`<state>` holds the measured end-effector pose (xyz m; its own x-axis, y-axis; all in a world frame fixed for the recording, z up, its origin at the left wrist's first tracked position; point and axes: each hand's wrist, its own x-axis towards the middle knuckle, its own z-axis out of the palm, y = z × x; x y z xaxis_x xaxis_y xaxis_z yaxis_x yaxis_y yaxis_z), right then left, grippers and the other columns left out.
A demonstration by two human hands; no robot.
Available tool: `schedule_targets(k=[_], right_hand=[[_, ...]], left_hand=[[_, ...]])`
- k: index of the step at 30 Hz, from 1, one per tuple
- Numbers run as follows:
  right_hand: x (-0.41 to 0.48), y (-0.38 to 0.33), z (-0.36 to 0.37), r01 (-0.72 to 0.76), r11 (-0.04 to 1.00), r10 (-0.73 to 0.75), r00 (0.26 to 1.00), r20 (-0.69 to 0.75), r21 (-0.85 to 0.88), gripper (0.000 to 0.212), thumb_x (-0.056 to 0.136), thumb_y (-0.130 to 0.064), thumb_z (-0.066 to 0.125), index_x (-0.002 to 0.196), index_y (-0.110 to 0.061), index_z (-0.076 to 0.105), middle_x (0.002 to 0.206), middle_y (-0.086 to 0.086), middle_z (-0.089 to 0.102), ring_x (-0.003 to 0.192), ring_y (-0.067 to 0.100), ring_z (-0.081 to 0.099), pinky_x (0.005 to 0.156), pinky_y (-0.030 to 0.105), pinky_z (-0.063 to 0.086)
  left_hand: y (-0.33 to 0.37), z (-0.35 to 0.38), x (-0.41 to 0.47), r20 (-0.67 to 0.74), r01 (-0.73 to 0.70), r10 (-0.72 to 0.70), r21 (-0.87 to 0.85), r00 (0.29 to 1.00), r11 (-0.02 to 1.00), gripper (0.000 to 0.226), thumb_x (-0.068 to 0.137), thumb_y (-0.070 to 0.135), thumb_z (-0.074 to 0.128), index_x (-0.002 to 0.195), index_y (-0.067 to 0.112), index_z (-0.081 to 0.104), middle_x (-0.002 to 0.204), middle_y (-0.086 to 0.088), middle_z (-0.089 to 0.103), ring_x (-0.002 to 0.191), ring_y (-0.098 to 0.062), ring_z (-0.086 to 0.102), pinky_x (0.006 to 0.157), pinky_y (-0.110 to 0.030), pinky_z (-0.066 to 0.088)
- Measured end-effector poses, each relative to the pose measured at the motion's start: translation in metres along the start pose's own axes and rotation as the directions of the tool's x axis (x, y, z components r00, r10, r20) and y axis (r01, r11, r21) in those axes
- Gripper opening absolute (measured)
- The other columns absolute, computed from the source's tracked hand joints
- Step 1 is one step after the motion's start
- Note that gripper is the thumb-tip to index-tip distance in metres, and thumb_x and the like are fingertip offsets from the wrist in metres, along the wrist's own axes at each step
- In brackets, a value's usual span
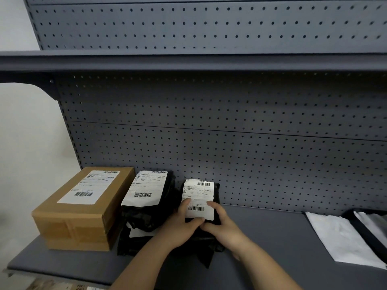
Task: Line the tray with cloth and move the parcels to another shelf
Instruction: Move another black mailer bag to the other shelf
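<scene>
Three parcels stand in a row on the grey shelf (pixel 272 231). At the left is a brown cardboard box (pixel 83 212) with a white label. Beside it lies a black plastic parcel (pixel 146 208) with a label on top. To its right is a smaller black labelled parcel (pixel 199 193), which both hands hold. My left hand (pixel 182 222) grips its left side, thumb on the label. My right hand (pixel 219 225) grips its right side, thumb on the label too. A white cloth (pixel 339 239) lies flat on the shelf at the right, partly under a black tray (pixel 364 233).
A grey pegboard back panel (pixel 230 143) rises behind the shelf. Another grey shelf (pixel 188 61) runs overhead. A white wall (pixel 25 143) lies to the left. Bare shelf surface shows between the held parcel and the cloth.
</scene>
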<state>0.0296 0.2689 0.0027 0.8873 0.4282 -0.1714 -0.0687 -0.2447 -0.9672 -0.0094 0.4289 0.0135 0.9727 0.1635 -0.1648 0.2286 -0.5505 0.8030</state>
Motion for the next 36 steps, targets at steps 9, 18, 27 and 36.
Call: schedule_targets(k=[9,18,27,36], right_hand=[[-0.002,0.003,0.004,0.015,0.998,-0.013,1.000,-0.028,0.064,0.064,0.083,-0.010,0.070,0.134,-0.037,0.044,0.117,-0.010,0.064,0.108,0.010,0.063,0.084,0.015,0.049],[-0.015,-0.007,-0.009,0.041,0.998,-0.037,0.996,-0.085,0.045,0.063,0.081,-0.010,0.071,0.132,-0.037,0.046,0.115,-0.012,0.064,0.106,0.008,0.064,0.084,0.014,0.050],[-0.041,-0.031,-0.035,0.099,0.994,-0.090,0.982,-0.166,0.049,0.062,0.079,-0.011,0.076,0.128,-0.037,0.050,0.115,-0.018,0.061,0.103,-0.001,0.061,0.076,0.008,0.047],[-0.063,-0.054,-0.066,0.113,0.993,-0.105,0.964,-0.243,0.019,0.061,0.077,-0.016,0.078,0.129,-0.036,0.051,0.119,-0.015,0.059,0.108,0.007,0.062,0.099,0.028,0.049]], left_hand=[[0.003,0.000,-0.002,-0.022,0.017,-0.019,-0.093,1.000,0.996,0.080,0.081,0.047,0.063,0.148,0.040,0.020,0.143,0.010,0.044,0.127,-0.011,0.044,0.095,-0.025,0.035],[0.021,0.007,-0.014,-0.036,-0.013,0.006,-0.199,0.999,0.980,0.080,0.079,0.040,0.065,0.147,0.041,0.024,0.137,0.014,0.045,0.119,-0.006,0.043,0.093,-0.024,0.033],[0.054,0.015,-0.021,-0.049,-0.095,0.084,-0.314,0.995,0.945,0.072,0.079,0.032,0.071,0.141,0.042,0.035,0.131,0.014,0.051,0.115,-0.007,0.049,0.093,-0.024,0.038],[0.091,0.014,-0.020,0.021,-0.175,0.191,-0.312,0.981,0.934,0.054,0.089,0.018,0.062,0.137,0.035,0.045,0.119,0.016,0.056,0.100,0.005,0.052,0.073,-0.010,0.038]])
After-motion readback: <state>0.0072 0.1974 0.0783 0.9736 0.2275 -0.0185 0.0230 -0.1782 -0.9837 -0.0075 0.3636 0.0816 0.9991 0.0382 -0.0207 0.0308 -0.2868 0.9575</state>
